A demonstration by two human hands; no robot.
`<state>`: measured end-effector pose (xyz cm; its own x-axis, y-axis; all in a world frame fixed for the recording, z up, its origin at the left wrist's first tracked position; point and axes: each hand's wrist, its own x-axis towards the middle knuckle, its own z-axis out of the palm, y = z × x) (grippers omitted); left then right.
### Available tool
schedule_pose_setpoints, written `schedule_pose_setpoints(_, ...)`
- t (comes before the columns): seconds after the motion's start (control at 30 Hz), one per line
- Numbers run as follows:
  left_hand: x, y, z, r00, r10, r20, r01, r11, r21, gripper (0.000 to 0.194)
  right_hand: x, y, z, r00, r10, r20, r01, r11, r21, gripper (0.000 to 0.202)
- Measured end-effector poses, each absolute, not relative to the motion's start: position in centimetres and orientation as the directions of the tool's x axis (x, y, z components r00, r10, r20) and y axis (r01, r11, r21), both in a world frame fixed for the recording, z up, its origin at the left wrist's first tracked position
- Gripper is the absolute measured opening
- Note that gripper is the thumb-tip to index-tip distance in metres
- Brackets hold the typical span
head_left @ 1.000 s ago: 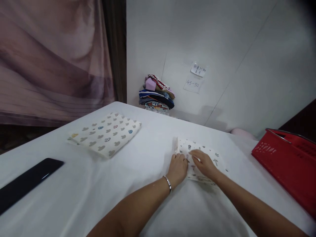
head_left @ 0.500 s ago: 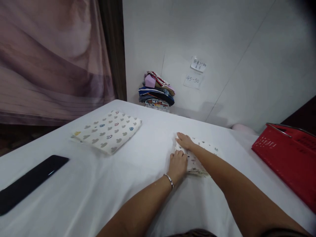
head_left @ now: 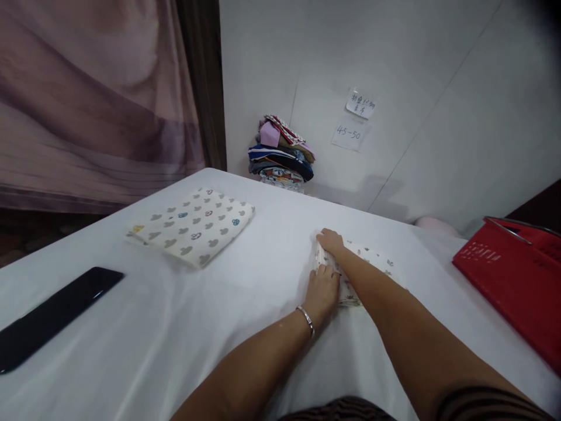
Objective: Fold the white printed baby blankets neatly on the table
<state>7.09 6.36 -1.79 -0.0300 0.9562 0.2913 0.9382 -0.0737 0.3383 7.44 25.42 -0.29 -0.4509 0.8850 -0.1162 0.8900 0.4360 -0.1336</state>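
A folded white cloth [head_left: 372, 257] with small dark printed motifs lies on the white-covered table, partly hidden under my right forearm. My left hand [head_left: 323, 287], with a silver bracelet at the wrist, has its fingers curled round the cloth's near-left edge. At the far-left corner, my right hand [head_left: 331, 241] is bent over the same edge and grips it. My thumbs are mostly out of sight. A second folded cloth [head_left: 197, 228], cream with grey mushroom-like shapes and a few coloured ones, rests flat to the left, apart from both hands.
A black flat object [head_left: 56, 318], glossy like a phone, lies on the table [head_left: 175, 327] at the left. The red basket [head_left: 512, 280] with a metal handle stands at the right. Folded clothes [head_left: 283, 152] are stacked beyond the far edge, below paper notes [head_left: 350, 133] on the wall.
My right hand's fingers, flatter on the cloth before, are now curled over its left edge, which looks slightly raised. My left hand stays at the near part. The view has shifted a little.
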Motion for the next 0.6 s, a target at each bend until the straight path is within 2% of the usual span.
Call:
schedule_pose_setpoints(0.1, 7.1, 6.2, -1.8, -0.050, 0.956, 0.290, 0.934, -0.058, 0.353, 0.023, 7.6, 25.8, 0.0, -0.472, 0.871, -0.137, 0.880, 0.456, -0.135, 0.040)
schedule_pose_setpoints(0.2, 7.3, 6.1, -2.2, -0.146, 0.928, 0.343, 0.927, 0.007, 0.375, 0.027, 7.5, 26.4, 0.7, -0.502, 0.847, -0.174, 0.864, 0.482, -0.148, 0.046)
schedule_pose_setpoints(0.33, 7.5, 6.2, -3.0, -0.302, 0.898, 0.320, 0.882, 0.135, 0.451, 0.062, 7.0, 26.8, 1.1, -0.494, 0.844, -0.211, 0.869, 0.474, -0.139, 0.053)
schedule_pose_setpoints(0.4, 7.6, 6.4, -3.4, -0.310, 0.908, 0.283, 0.867, 0.147, 0.476, 0.069, 6.9, 26.7, 0.9, -0.495, 0.842, -0.212, 0.869, 0.477, -0.133, 0.047)
schedule_pose_setpoints(0.6, 7.9, 6.9, -3.8, -0.227, 0.927, 0.297, 0.891, 0.075, 0.448, 0.054, 7.5, 26.5, 0.1, -0.569, 0.812, -0.133, 0.822, 0.554, -0.134, 0.040)
